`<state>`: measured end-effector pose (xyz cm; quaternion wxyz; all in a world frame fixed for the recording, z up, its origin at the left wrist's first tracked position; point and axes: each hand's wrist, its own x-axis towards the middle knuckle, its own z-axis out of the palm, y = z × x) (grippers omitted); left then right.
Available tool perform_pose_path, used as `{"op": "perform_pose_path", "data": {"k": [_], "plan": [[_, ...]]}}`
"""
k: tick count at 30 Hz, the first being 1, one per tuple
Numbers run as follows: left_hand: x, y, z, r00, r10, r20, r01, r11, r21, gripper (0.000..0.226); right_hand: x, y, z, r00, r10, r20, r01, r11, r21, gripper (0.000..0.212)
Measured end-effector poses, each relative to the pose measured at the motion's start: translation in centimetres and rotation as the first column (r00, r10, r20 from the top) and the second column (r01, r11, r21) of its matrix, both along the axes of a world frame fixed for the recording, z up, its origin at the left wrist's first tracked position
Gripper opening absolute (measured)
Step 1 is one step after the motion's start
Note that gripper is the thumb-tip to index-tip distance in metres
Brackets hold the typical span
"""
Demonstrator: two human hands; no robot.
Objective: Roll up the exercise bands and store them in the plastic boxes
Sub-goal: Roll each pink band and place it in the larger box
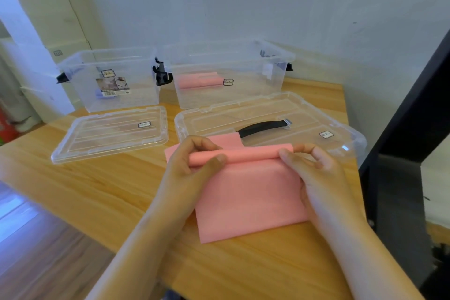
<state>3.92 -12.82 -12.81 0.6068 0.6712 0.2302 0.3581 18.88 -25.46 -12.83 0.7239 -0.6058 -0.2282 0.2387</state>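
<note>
A pink exercise band [246,192] lies flat on the wooden table [97,182], its far end rolled into a tube [253,153]. My left hand [194,161] grips the roll's left end, thumb in front and fingers curled over it. My right hand [314,168] pinches the roll's right end. Another flat piece of pink band [225,141] shows just beyond the roll. Two clear plastic boxes stand at the back: the left box [109,78] and the right box [229,73], which holds rolled pink bands [197,80].
Two clear lids lie in front of the boxes: a left lid [109,133] and a right lid [267,119] with a black handle [263,126]. A dark metal frame [399,153] stands at the table's right edge. A white cabinet [36,31] is at the far left.
</note>
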Motion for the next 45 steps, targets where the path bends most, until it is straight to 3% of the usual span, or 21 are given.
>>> {"op": "perform_pose_path", "data": {"k": [3,7,11,14,18,27,31,34,37,42,45], "plan": [[-0.1,0.4,0.1,0.998,-0.058,0.015,0.058,0.998,0.019,0.016,-0.2,0.3,0.2,0.989,0.079,-0.122,-0.079,0.997,0.008,0.042],[-0.4,0.6,0.2,0.996,-0.091,0.007,0.091,0.995,0.047,0.023,0.0,-0.3,0.8,0.980,0.193,-0.039,-0.195,0.979,-0.062,0.033],[-0.9,0.4,0.1,0.991,-0.129,0.020,0.131,0.981,-0.143,0.030,0.4,-0.3,1.0,0.968,0.251,0.010,-0.251,0.968,-0.024,0.027],[-1.0,0.1,0.7,0.992,-0.115,-0.054,0.101,0.973,-0.208,0.017,0.4,-0.1,1.0,0.959,0.282,0.012,-0.282,0.959,0.036,0.027],[-1.2,0.4,0.7,0.994,-0.107,-0.032,0.100,0.981,-0.165,0.003,0.8,-0.5,1.5,0.942,0.327,0.079,-0.326,0.945,-0.020,0.024],[-1.6,1.0,0.1,0.999,-0.003,0.036,0.002,1.000,0.019,0.029,0.9,-0.1,1.8,0.945,0.314,0.085,-0.306,0.947,-0.101,0.028],[-1.4,0.3,0.7,0.997,-0.070,0.037,0.076,0.969,-0.237,0.024,0.9,0.0,1.6,0.965,0.238,0.108,-0.234,0.971,-0.049,0.023],[-1.2,-0.1,0.8,0.998,-0.057,0.018,0.060,0.953,-0.298,0.024,1.0,-0.1,1.7,0.971,0.213,0.113,-0.213,0.977,-0.013,0.021],[-1.0,0.0,0.7,0.999,-0.014,0.046,0.025,0.971,-0.236,0.006,1.2,-0.1,1.6,0.971,0.228,0.078,-0.229,0.973,0.009,0.027],[-1.2,0.5,0.4,0.999,0.026,0.040,-0.024,0.999,-0.045,0.018,1.2,-0.2,1.3,0.958,0.273,0.085,-0.267,0.961,-0.073,0.029],[-1.1,0.3,0.5,0.998,0.040,0.046,-0.038,0.998,-0.052,0.021,1.1,-0.1,1.1,0.962,0.250,0.108,-0.244,0.968,-0.066,0.020]]}}
